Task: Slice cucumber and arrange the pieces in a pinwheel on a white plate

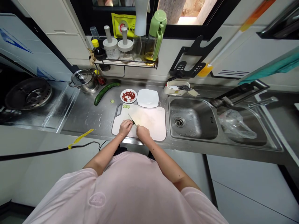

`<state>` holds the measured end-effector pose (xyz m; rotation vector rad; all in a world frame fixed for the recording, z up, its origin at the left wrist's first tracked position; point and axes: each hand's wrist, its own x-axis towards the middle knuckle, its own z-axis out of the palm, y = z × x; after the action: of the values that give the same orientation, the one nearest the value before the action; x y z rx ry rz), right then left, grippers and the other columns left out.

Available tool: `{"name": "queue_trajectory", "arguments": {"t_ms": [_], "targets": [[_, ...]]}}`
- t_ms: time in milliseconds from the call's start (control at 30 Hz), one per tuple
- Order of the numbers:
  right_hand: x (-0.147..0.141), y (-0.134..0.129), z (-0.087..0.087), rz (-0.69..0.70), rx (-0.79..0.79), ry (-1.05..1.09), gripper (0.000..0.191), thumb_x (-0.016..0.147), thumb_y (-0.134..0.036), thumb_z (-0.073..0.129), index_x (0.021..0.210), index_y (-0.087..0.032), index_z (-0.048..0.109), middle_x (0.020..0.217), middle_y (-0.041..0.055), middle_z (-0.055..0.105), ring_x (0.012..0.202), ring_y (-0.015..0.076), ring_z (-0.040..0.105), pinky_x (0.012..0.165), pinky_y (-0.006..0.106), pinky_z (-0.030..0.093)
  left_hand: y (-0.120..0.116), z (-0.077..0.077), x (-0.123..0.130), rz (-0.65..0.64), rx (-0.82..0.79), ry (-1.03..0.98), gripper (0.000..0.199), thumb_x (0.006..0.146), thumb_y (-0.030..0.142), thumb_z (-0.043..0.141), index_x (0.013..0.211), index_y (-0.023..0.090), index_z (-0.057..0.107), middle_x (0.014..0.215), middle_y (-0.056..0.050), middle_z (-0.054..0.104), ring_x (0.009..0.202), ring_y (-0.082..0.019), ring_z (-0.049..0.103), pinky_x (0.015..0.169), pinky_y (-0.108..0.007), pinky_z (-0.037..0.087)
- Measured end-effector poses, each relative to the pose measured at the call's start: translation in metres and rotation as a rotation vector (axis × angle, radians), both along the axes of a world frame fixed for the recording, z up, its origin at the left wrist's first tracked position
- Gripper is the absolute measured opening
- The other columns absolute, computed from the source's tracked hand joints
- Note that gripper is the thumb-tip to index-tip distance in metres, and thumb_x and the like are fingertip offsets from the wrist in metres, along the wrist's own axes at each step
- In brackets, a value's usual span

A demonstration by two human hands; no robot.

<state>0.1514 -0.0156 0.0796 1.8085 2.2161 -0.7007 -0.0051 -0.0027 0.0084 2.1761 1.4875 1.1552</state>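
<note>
My right hand (143, 133) is closed round the handle of a knife (130, 116), whose thin blade points up and to the left over the white cutting board (154, 124). Close beside it, the fingers of my left hand (126, 127) pinch a small dark green cucumber piece (134, 122), mostly hidden by fingers and blade. A few pale cucumber slices (126, 106) lie at the board's upper left corner. Beyond the board are a white plate of chopped red chili (128, 96) and a white square plate (148, 98). A long cucumber (106, 92) lies on the counter to the left.
A lidded steel pot (84, 81) stands at the back left, near a black wok (28, 93). The steel sink (193, 118) is on the right, with a plastic bag (237, 124) in its second basin. A seasoning rack (126, 63) hangs above the counter.
</note>
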Motion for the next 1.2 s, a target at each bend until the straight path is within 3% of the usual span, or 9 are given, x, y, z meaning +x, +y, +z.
{"name": "queue_trajectory", "arguments": {"t_ms": [267, 500, 833, 1200], "targets": [[0.016, -0.020, -0.003, 0.009, -0.010, -0.022, 0.026, 0.094, -0.021, 0.027, 0.102, -0.016, 0.051, 0.091, 0.0126, 0.066, 0.085, 0.0221, 0.064, 0.069, 0.030, 0.045, 0.000, -0.001, -0.001, 0.002, -0.002, -0.005, 0.014, 0.087, 0.025, 0.051, 0.090, 0.020, 0.063, 0.092, -0.006, 0.065, 0.090, -0.016, 0.058, 0.082, -0.033, 0.048], [0.006, -0.006, 0.003, -0.001, -0.048, -0.006, 0.026, 0.093, -0.017, 0.029, 0.105, -0.016, 0.052, 0.096, 0.0125, 0.065, 0.090, 0.0217, 0.063, 0.074, 0.030, 0.044, 0.000, 0.000, 0.000, 0.004, -0.006, -0.002, 0.013, 0.087, 0.023, 0.051, 0.090, 0.020, 0.063, 0.092, -0.005, 0.065, 0.089, -0.016, 0.058, 0.082, -0.033, 0.048], [-0.012, 0.014, 0.000, 0.001, 0.022, 0.025, 0.024, 0.089, -0.013, 0.033, 0.103, -0.016, 0.052, 0.094, 0.0107, 0.066, 0.089, 0.0207, 0.064, 0.073, 0.028, 0.045, 0.000, -0.002, -0.001, 0.003, -0.015, 0.007, 0.015, 0.088, 0.023, 0.049, 0.089, 0.020, 0.063, 0.092, -0.006, 0.065, 0.091, -0.017, 0.058, 0.083, -0.034, 0.047], [0.001, 0.000, -0.004, 0.020, 0.018, -0.007, 0.022, 0.089, -0.013, 0.033, 0.101, -0.016, 0.052, 0.091, 0.0109, 0.066, 0.085, 0.0202, 0.064, 0.071, 0.028, 0.045, 0.000, 0.001, 0.000, 0.003, -0.012, 0.009, 0.014, 0.087, 0.023, 0.049, 0.088, 0.020, 0.063, 0.090, -0.005, 0.064, 0.089, -0.016, 0.058, 0.081, -0.033, 0.047]]}}
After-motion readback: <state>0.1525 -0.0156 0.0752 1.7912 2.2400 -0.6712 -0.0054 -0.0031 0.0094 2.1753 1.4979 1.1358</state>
